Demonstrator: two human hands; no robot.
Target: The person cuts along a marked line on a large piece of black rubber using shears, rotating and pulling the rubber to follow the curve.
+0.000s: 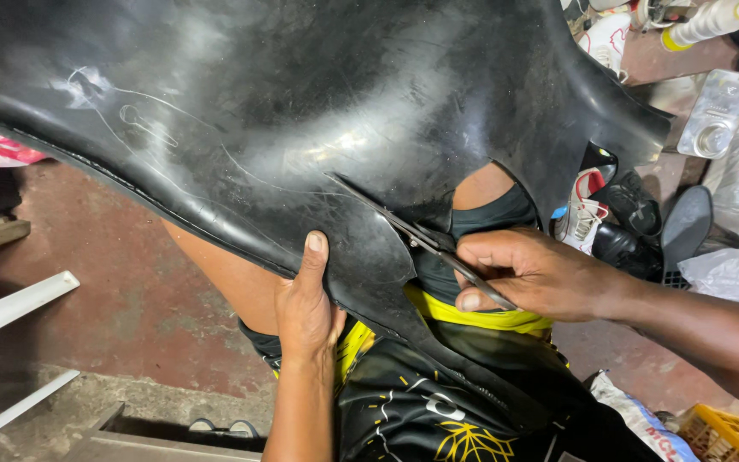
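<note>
rubber sheet (301, 94), black and scuffed, spreads across my lap and fills the upper part of the view, its near edge curving down toward my knees. my right hand (532, 274) is closed around the handles of the scissors (404, 227), whose blades lie nearly shut and point up and to the left into the sheet, their long axis running from the hand toward the sheet's middle. a cut edge opens just right of the blades, where my thigh shows through a notch. my left hand (305, 299) pinches the sheet's lower edge just left of the scissors, thumb on top and fingers wrapped under, so the rubber between the two hands looks taut. faint scratched lines (147, 120) curve over the sheet toward the blade tips. the left hand sits close to the line of the blades, near but apart from them. to the right on the red floor (130, 291) lie shoes (596, 210), a clear plastic package (716, 111) and a yellow crate (724, 432); white bars (14, 308) lean at the left.
</note>
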